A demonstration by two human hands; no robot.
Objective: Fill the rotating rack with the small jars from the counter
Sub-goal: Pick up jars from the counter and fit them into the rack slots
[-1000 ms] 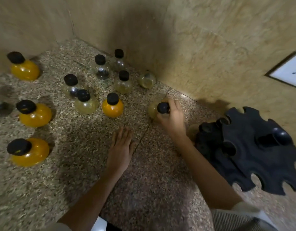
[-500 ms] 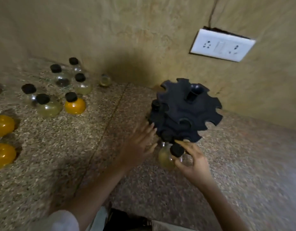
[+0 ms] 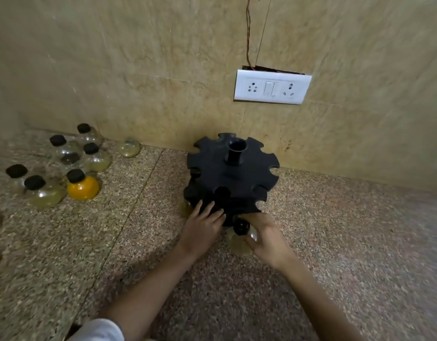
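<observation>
A black rotating rack (image 3: pixel 231 175) with notched tiers stands on the speckled counter (image 3: pixel 335 242) against the wall. My right hand (image 3: pixel 266 238) is shut on a small pale-yellow jar (image 3: pixel 240 239) with a black lid, held at the rack's near lower edge. My left hand (image 3: pixel 202 227) rests with fingers spread on the rack's lower front. Several small jars stand at the left: an orange one (image 3: pixel 82 187), pale ones (image 3: pixel 44 193) (image 3: pixel 95 157), a clear one (image 3: pixel 65 150) and a lidless one (image 3: pixel 130 147).
A white socket and switch plate (image 3: pixel 271 86) sits on the beige wall above the rack, with a thin wire (image 3: pixel 248 33) running up from it. The walls meet in a corner behind the jars at the far left.
My right hand lifted the pale jar from the counter's left and carried it to the rack's front. My left hand left the counter and now touches the rack. The view swung right.
</observation>
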